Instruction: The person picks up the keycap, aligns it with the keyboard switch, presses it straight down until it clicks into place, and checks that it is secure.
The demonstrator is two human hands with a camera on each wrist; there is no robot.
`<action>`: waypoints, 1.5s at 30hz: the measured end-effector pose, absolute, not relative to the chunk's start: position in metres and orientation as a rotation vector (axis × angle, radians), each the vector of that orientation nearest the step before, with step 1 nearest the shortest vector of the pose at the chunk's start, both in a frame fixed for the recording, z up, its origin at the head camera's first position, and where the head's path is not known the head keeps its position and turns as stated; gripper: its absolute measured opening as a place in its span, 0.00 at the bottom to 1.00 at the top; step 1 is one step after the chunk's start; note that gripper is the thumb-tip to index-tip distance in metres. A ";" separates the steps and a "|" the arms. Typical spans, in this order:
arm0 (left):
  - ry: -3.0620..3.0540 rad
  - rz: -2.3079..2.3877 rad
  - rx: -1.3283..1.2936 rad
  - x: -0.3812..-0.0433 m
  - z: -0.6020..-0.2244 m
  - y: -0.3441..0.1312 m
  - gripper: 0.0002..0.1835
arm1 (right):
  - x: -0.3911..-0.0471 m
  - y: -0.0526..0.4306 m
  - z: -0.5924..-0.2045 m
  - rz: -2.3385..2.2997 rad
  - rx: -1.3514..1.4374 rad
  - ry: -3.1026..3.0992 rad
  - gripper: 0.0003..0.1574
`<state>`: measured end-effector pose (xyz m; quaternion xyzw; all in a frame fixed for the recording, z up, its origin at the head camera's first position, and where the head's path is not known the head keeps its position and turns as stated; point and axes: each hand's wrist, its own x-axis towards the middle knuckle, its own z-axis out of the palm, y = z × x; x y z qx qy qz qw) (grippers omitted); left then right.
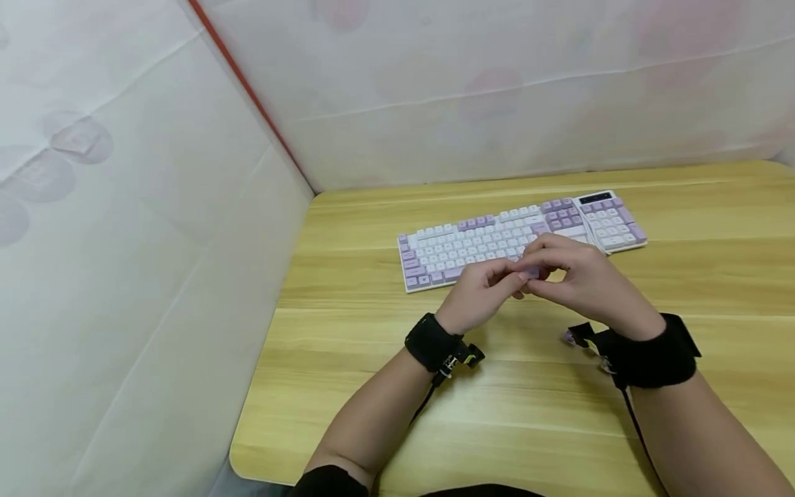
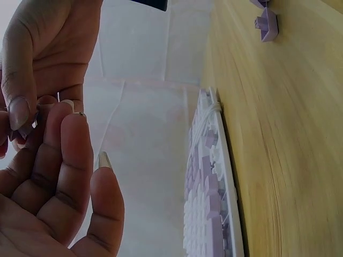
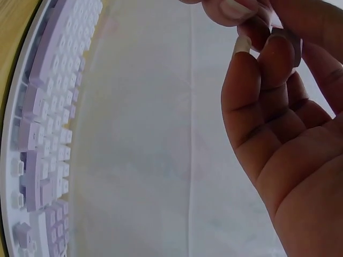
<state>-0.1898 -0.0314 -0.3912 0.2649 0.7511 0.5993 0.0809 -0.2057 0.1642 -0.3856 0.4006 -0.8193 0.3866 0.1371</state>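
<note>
In front of the keyboard, both hands meet above the table at a small purple keycap. My left hand pinches it with thumb and forefinger from the left. From the other side my right hand grips it between thumb and fingertips. Fingers partly cover the keycap in the right wrist view, where its side looks dark. The white and purple keyboard lies just behind the hands. Along its near edge, bare white switches show between keycaps.
Loose purple keycaps lie on the wooden table, near the right wrist strap. A white cable is looped over the keyboard's right part. Pale patterned sheets hang behind and to the left.
</note>
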 end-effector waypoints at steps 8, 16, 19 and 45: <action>2.229 1.761 0.810 -0.188 -0.391 -0.029 0.15 | -0.196 0.168 -0.386 1.113 1.033 -2.404 0.25; 2.280 1.781 0.817 -0.204 -0.418 -0.032 0.17 | -0.199 0.171 -0.390 1.080 0.987 -2.370 0.19; 2.331 1.785 0.794 -0.205 -0.421 -0.036 0.16 | -0.207 0.180 -0.388 1.047 0.934 -2.371 0.18; 2.327 1.922 0.682 -0.194 -0.383 -0.048 0.10 | -0.309 0.224 -0.468 0.470 1.076 -2.643 0.07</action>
